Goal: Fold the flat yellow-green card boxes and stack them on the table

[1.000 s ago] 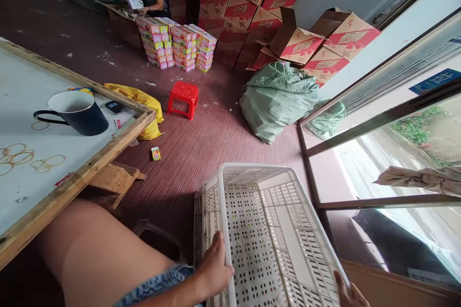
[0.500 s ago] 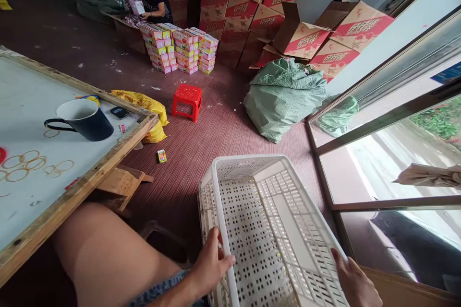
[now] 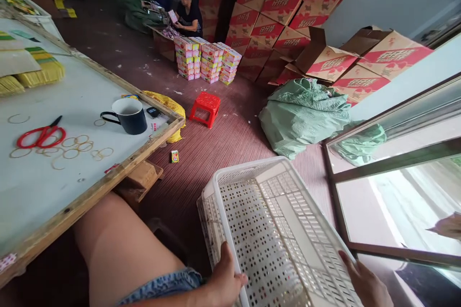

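A white perforated plastic crate (image 3: 268, 220), with nothing large inside, tilts in front of me at the lower middle. Its near rim is gripped by my left hand (image 3: 225, 280), thumb and fingertips curled over the edge. On the opposite side my right hand (image 3: 367, 280) clasps the far rim, most of its fingers hidden behind the wall. Left of the crate stands a wood-edged table (image 3: 104, 192). On it are red-handled scissors (image 3: 41, 136), rubber bands (image 3: 77, 146), a dark mug (image 3: 129, 116) and a small black device (image 3: 154, 112).
Beyond the crate are a red stool (image 3: 205, 105), a green sack (image 3: 304, 112) and a yellow bag (image 3: 176, 110). Stacked cartons (image 3: 266, 29) line the back wall. A seated person (image 3: 189, 17) handles a box behind piled small boxes (image 3: 209, 60). Glass door frames (image 3: 342, 211) stand right.
My view has swung left, bringing the scissors and stacked yellow packets on the table into sight. Both hands keep hold of the crate, which stays nearly where it was before me.
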{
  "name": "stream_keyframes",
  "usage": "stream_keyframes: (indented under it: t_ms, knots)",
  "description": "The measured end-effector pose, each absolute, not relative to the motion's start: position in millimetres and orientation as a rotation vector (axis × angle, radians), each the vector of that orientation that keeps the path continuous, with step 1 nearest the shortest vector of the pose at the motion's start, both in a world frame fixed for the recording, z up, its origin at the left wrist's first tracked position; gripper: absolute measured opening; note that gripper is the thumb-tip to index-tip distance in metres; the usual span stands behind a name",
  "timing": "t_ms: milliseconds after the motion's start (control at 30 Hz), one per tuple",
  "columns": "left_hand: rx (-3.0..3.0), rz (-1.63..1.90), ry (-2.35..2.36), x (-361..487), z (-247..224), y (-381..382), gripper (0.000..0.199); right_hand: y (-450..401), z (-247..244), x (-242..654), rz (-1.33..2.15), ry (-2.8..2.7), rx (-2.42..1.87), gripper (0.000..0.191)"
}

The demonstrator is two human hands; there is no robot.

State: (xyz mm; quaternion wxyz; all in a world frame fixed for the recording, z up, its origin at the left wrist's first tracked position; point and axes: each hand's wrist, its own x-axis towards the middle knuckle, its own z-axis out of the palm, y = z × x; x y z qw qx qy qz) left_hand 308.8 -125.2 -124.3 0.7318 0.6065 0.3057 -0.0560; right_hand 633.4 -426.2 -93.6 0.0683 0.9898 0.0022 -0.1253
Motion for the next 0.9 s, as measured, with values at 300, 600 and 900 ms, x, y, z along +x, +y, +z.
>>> stream_keyframes:
  t_ms: [300, 600, 900]
  knots:
    - [1.312, -0.189, 0.810, 331.4, -118.4, -149.3, 0.074, -448.3, -106.8, 671.0, -0.353, -0.006, 2.911, 0.082]
    - [1.291, -0.086, 0.889, 331.0, -119.0, -146.3, 0.044, -443.3, -125.5, 693.2, -0.290, 0.049, 2.889, 0.076]
    - [1.287, -0.092, 0.910, 326.0, -113.6, -154.6, 0.042, -449.4, -127.6, 688.0, -0.297, 0.145, 2.925, 0.068]
